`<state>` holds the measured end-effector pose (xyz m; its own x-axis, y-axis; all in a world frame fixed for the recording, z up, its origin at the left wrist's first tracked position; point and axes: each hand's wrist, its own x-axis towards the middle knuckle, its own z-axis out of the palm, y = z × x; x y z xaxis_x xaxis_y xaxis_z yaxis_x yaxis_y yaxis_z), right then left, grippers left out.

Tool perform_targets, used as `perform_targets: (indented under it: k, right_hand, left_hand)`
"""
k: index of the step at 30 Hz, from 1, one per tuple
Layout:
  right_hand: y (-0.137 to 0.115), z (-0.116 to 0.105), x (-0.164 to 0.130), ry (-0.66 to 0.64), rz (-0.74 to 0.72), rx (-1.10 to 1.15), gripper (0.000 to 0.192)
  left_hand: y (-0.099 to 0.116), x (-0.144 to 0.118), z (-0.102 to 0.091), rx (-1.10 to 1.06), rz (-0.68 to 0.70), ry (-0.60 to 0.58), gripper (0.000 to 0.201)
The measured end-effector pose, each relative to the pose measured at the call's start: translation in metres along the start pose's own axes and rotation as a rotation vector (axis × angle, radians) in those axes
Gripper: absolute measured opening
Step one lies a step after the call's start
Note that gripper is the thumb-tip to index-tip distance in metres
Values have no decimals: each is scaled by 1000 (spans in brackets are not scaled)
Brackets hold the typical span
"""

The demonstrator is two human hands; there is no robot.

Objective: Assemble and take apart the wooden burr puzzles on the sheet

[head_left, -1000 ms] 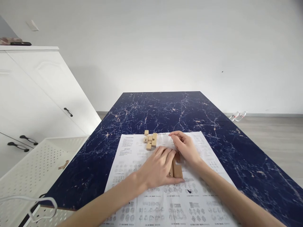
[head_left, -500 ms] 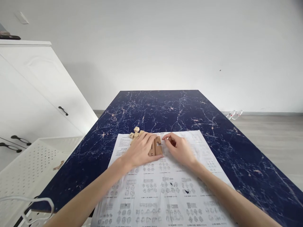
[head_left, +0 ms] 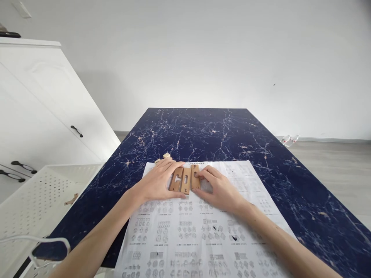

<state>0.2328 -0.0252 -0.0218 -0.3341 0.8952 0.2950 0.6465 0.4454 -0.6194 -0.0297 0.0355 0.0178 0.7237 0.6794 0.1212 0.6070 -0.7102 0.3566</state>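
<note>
Since 0.5 s ago I see 3 slats (head_left: 184,180) laid side by side on the sheet (head_left: 197,231). My left hand (head_left: 158,183) and right hand (head_left: 220,190) rest flat against them, gripping nothing. I judge I am lining them up; next calls for squaring their ends.

Plain white wall (head_left: 203,50), white cabinet (head_left: 37,104), grey wood floor (head_left: 333,166)

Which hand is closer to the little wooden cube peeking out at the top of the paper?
Left. The left hand lies just in front of the small light wooden cube, fingertips almost reaching it. The right hand rests farther right, beyond the three flat wooden pieces.
</note>
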Motion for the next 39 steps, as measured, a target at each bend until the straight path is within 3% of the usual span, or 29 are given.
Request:
perform_targets:
  k: [6, 11, 15, 23, 28, 33, 39]
  right_hand:
    - [3, -2, 0, 32, 19, 16, 26]
    - [0, -4, 1, 69, 24, 28, 28]
    - [-1, -4, 1, 74, 46, 70, 31]
    - [0, -6, 3, 155, 170, 255, 10]
    - [-3, -6, 3, 197, 254, 309, 29]
    - [4, -2, 2, 267, 283, 383, 41]
    - [11, -2, 4, 322, 361, 532, 48]
  left_hand:
    - [-1, 0, -5, 47, 76, 83, 95]
    - [-6, -1, -4, 138, 75, 124, 70]
    - [-3, 0, -3, 170, 78, 110, 64]
    - [11, 3, 11, 191, 57, 211, 51]
    - [35, 10, 28, 196, 113, 304, 44]
    - [48, 11, 33, 179, 115, 373, 35]
    - [47, 6, 31, 158, 146, 320, 29]
